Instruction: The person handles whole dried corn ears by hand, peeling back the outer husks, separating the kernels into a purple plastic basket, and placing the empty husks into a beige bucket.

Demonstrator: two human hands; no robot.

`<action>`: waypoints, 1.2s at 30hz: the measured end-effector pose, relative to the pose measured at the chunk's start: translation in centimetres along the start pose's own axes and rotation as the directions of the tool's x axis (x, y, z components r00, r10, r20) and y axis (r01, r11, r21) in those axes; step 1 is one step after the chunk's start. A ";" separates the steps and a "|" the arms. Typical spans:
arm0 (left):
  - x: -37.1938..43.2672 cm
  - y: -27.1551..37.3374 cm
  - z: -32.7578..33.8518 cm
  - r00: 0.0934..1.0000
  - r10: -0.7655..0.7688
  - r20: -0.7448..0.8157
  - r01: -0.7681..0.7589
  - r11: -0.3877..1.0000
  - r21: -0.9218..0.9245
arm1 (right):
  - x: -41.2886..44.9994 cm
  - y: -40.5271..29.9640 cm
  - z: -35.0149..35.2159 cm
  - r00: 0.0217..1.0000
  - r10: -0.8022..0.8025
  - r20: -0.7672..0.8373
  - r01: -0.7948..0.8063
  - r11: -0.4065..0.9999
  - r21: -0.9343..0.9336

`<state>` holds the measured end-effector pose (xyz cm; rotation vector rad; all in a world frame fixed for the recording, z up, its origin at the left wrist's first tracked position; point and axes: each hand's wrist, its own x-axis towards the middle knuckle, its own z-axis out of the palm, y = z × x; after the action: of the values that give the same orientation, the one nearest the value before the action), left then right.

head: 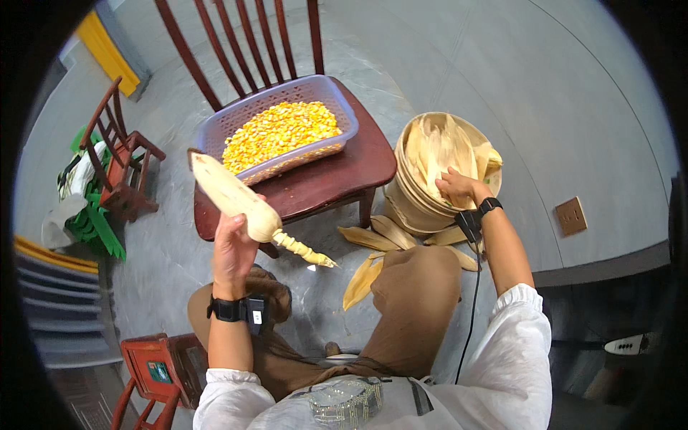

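Note:
My left hand (235,247) grips an ear of corn in its pale husk (234,199) near the thick end. The stalk points down to the right, and the dark tip reaches up to the left beside the basket. A purple plastic basket (301,162) of loose yellow corn kernels (282,131) rests on a dark red wooden chair (355,156). To the right, my right hand (461,188) lies over dry corn husks (441,145) in a beige plastic bucket (403,199). Its fingers are partly spread; whether it holds a husk I cannot tell.
Loose husks (363,282) lie on the grey floor between the chair, the bucket and my knee. A small red chair (126,161) with green things behind it stands at left, and a red wooden stool (161,371) at lower left. A black cable (474,322) hangs from my right wrist.

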<state>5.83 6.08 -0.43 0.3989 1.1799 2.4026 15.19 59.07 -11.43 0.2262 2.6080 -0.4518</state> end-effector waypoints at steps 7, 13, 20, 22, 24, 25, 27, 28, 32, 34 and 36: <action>-0.7 0.6 -0.2 1.000 0.003 0.028 -0.003 1.000 -0.024 | -1.2 -0.6 -2.2 0.999 -0.015 -0.044 0.019 0.994 0.111; -0.6 1.2 -0.4 0.997 -0.059 0.057 0.071 0.969 -0.235 | -7.6 -9.9 -9.7 0.901 0.200 -0.386 -0.294 0.934 -0.202; -1.0 1.9 0.2 0.995 -0.008 0.100 0.033 0.967 -0.251 | -10.2 -29.1 -7.7 0.867 -0.262 -0.424 0.418 0.846 0.332; -1.2 2.1 0.0 0.999 0.005 0.035 0.004 0.967 -0.255 | -9.7 -33.3 -4.9 0.851 -0.403 -0.336 0.523 0.701 0.485; -1.2 2.3 -0.4 0.998 0.069 -0.011 -0.070 0.965 -0.253 | -9.2 -36.2 -2.4 0.810 -0.510 -0.290 0.568 0.558 0.606; -1.3 2.4 -0.7 0.994 0.106 -0.034 -0.111 0.966 -0.234 | -9.0 -37.3 -1.1 0.785 -0.546 -0.292 0.580 0.483 0.655; -1.3 2.5 -1.2 0.992 0.110 -0.055 -0.121 0.957 -0.263 | -8.3 -38.7 0.6 0.802 -0.523 -0.289 0.558 0.483 0.675; -1.2 2.5 -1.4 0.992 0.114 -0.058 -0.126 0.952 -0.278 | -8.1 -38.9 1.2 0.799 -0.527 -0.290 0.555 0.459 0.694; -1.0 2.1 -1.6 0.993 0.107 -0.048 -0.116 0.961 -0.249 | -7.1 -38.7 2.0 0.855 -0.472 -0.213 0.461 0.507 0.729; -0.8 2.0 -1.5 0.992 0.122 -0.044 -0.128 0.975 -0.183 | -6.6 -38.2 1.8 0.738 -0.492 -0.462 0.671 0.604 0.430; -0.8 2.2 -1.6 0.995 0.092 -0.028 -0.093 0.995 -0.030 | -6.5 -37.7 1.6 0.594 -0.510 -0.622 0.728 0.670 0.145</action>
<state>5.24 3.43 0.33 0.4222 1.1571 2.5097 12.58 22.85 0.76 -0.5962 3.0648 -1.3501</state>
